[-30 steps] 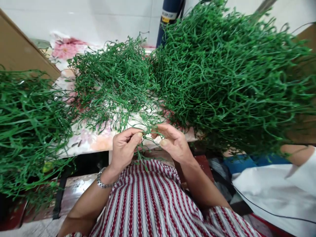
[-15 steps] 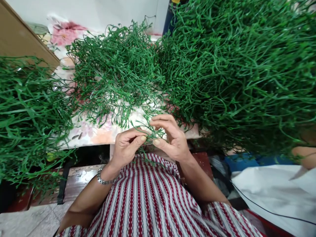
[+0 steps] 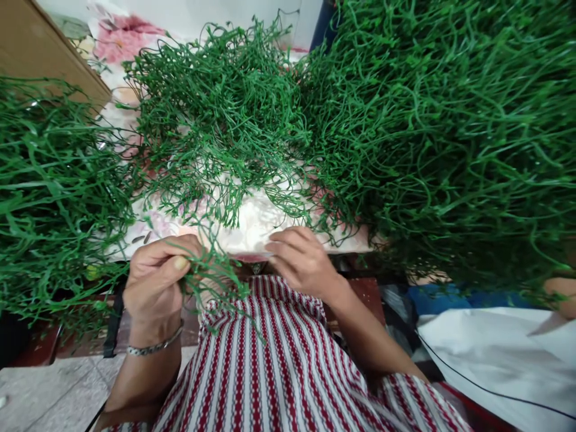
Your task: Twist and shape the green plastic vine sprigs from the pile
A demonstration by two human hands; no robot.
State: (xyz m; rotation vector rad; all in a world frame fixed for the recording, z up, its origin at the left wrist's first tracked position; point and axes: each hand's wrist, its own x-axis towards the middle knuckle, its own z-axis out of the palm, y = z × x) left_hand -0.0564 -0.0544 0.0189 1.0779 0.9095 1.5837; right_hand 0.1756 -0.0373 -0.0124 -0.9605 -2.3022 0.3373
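Note:
My left hand [image 3: 157, 279], with a metal bracelet at its wrist, pinches a small bunch of green artificial stems [image 3: 216, 273] between thumb and fingers. The sprig's thin branches hang out to the right over my striped garment. Apart from it, my right hand [image 3: 301, 261] hovers at the table's front edge with loosely bent fingers. Nothing shows in that hand, and its thumb is mostly hidden. Beyond both hands a loose heap of similar green stems [image 3: 225, 108] lies on the flowered tablecloth [image 3: 256, 219].
A much larger green pile [image 3: 441, 138] fills the right side, and another pile [image 3: 54, 192] stands at the left. A cardboard box [image 3: 58, 54] leans in at the back left. A dark blue container [image 3: 322, 27] stands behind. White cloth or sacking [image 3: 495, 342] lies at lower right, near another person's arm [image 3: 560, 294].
My left hand has moved left with the sprig, away from my right hand. The right hand has let go of the sprig, its fingers now turned down near the table edge.

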